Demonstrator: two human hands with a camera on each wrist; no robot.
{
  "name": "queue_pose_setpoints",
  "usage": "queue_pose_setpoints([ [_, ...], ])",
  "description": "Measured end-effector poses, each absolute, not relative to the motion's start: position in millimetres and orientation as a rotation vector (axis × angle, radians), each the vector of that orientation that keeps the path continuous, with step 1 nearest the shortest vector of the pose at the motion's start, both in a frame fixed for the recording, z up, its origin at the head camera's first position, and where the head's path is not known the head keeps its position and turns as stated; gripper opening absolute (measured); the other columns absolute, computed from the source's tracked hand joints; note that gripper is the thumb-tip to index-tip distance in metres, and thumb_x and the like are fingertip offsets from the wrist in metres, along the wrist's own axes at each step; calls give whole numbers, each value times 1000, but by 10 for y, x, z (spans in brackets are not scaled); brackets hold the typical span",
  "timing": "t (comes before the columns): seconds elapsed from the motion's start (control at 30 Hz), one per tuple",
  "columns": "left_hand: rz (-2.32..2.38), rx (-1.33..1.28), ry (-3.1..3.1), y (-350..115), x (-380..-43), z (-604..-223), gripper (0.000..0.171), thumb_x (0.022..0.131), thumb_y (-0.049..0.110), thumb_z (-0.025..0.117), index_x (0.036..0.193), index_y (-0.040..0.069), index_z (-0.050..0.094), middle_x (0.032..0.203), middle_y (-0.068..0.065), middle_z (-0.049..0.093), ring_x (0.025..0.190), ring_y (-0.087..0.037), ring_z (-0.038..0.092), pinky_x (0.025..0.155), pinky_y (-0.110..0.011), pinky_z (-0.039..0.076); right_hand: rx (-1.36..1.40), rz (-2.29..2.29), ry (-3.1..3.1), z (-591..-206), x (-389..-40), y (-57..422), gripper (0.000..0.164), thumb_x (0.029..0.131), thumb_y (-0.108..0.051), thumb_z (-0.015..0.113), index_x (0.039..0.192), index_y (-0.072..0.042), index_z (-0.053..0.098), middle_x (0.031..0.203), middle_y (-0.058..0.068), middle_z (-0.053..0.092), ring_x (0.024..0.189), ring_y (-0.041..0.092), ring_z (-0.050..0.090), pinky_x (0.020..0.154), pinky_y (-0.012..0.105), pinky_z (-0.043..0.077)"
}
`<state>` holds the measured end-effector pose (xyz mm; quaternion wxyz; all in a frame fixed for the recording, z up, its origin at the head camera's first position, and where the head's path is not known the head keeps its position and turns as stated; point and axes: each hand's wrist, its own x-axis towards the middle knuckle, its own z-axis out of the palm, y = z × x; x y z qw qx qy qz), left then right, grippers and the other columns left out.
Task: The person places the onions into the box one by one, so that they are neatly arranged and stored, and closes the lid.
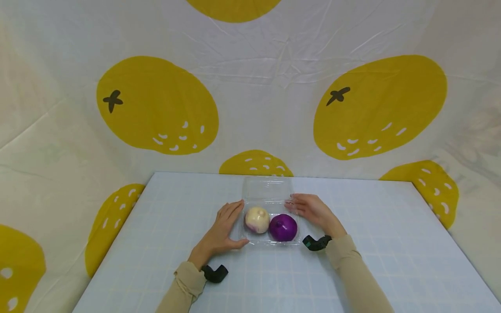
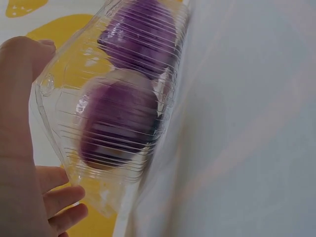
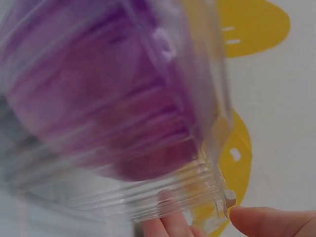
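Observation:
A clear plastic clamshell box (image 1: 258,243) rests on the table with its lid (image 1: 267,188) folded back at the far side. Inside lie a white turnip (image 1: 257,220) with purple patches, on the left, and a glossy purple onion (image 1: 283,228), on the right. My left hand (image 1: 224,228) spreads around the box's left end, fingers along the side and thumb at the near corner. At the far right corner is my right hand (image 1: 312,211), its fingers extended by the hinge. The right wrist view shows the right thumb (image 3: 269,221) touching the corner tab and fingertips behind the ribbed plastic.
The table (image 1: 375,243) carries a pale checked cover. A white cloth with large yellow fruit prints (image 1: 156,104) hangs behind and at both sides of it. Each wrist wears a black camera mount (image 1: 215,274), close above the tabletop.

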<state>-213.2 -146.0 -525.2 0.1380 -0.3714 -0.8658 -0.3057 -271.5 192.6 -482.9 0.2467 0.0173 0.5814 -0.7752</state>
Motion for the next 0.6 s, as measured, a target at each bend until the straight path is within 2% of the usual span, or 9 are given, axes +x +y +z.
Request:
queue_pose_setpoints([
  [0.1, -888, -1087, -2490, -1456, -2136, -5254, 101, 84, 66, 61, 151, -4, 32, 154, -18, 37, 140, -35, 31, 119, -51, 12, 100, -2120, 1589, -4797, -2758, 1926, 49, 105, -7, 43, 146, 15, 29, 131, 27, 58, 113, 26, 64, 101, 39, 47],
  [0.27, -967, -1035, -2553, -1453, -2110, -5232, 100, 80, 56, 71, 152, -1, 32, 151, -15, 43, 141, -38, 28, 114, -60, 19, 83, -2095, 1673, -4727, -2753, 1935, 52, 102, -2, 48, 150, 8, 30, 144, 29, 46, 126, 31, 56, 103, 39, 45],
  [0.37, -1015, -996, -2592, -1451, -2091, -5216, 99, 77, 47, 77, 153, 1, 32, 152, -13, 42, 143, -38, 25, 113, -62, 21, 26, -2077, 1761, -4696, -2744, 1941, 53, 100, -1, 53, 149, 9, 33, 138, 25, 54, 122, 28, 58, 103, 38, 45],
  [0.5, -1031, -968, -2621, -1447, -2076, -5213, 99, 76, 43, 78, 154, 4, 32, 153, -13, 40, 144, -38, 23, 113, -63, 22, -43, -2081, 1814, -4685, -2744, 1939, 52, 100, -1, 54, 146, 12, 34, 122, 14, 64, 108, 18, 63, 100, 33, 49],
  [0.6, -1028, -960, -2637, -1447, -2071, -5214, 99, 76, 43, 78, 154, 4, 31, 154, -12, 40, 145, -37, 22, 114, -62, 21, -69, -2088, 1821, -4679, -2747, 1929, 53, 100, 1, 52, 148, 11, 32, 127, 21, 61, 110, 22, 64, 101, 35, 48],
])
